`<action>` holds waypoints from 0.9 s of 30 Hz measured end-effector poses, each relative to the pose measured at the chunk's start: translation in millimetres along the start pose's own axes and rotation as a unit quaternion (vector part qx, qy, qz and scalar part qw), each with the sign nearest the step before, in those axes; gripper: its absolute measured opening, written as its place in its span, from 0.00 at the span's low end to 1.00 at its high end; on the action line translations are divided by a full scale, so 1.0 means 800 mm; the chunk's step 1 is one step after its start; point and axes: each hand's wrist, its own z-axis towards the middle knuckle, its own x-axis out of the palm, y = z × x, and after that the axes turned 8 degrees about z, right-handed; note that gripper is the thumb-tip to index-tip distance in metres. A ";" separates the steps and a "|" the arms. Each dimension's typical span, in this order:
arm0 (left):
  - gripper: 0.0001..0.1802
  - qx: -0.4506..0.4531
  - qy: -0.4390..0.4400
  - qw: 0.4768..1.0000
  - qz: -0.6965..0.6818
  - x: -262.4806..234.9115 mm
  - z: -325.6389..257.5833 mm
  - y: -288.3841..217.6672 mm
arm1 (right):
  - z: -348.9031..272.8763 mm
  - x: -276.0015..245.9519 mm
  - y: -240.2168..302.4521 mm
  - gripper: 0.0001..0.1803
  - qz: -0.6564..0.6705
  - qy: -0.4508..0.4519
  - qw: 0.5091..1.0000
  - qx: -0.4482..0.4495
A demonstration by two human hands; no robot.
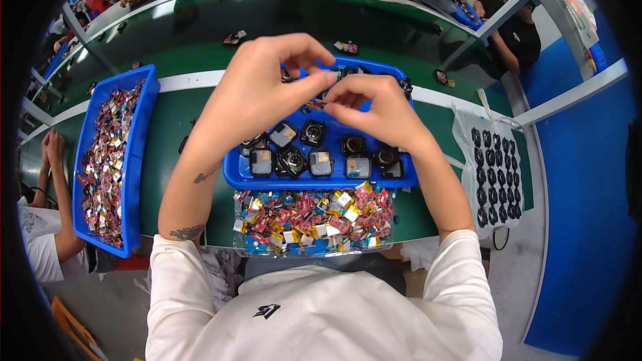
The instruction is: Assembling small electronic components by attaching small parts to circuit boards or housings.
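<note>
Both hands are raised close together over a blue tray point(321, 184). My left hand point(271, 83) has its thumb and fingers brought together in a pinch; what lies between them is too small to make out. My right hand point(378, 110) pinches a small red-and-gold electronic part point(316, 103) just under the left thumb. In the tray lie several black watch-like cases, some with a round face up point(312, 132), others showing a pale square inside point(321, 162). Against the tray's near side, a clear plastic box holds a heap of small circuit boards with battery cells point(314, 220).
At the left stands a long blue tray point(137, 214) heaped with similar small boards. A white sheet point(466, 160) with rows of black round parts lies at the right. Loose boards dot the green bench point(180, 47). Other people sit at the left and across the bench.
</note>
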 end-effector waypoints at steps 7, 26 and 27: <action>0.10 -0.023 -0.021 0.996 -0.081 0.002 -0.002 -0.007 | 0.022 -0.020 0.032 0.08 0.075 -0.071 0.994 -0.037; 0.11 0.056 -0.076 0.995 0.026 0.025 0.004 -0.013 | 0.014 -0.033 0.027 0.06 0.039 -0.151 0.981 -0.113; 0.10 0.151 -0.090 0.979 0.105 0.026 0.005 -0.012 | 0.013 -0.033 0.028 0.06 0.040 -0.155 0.981 -0.110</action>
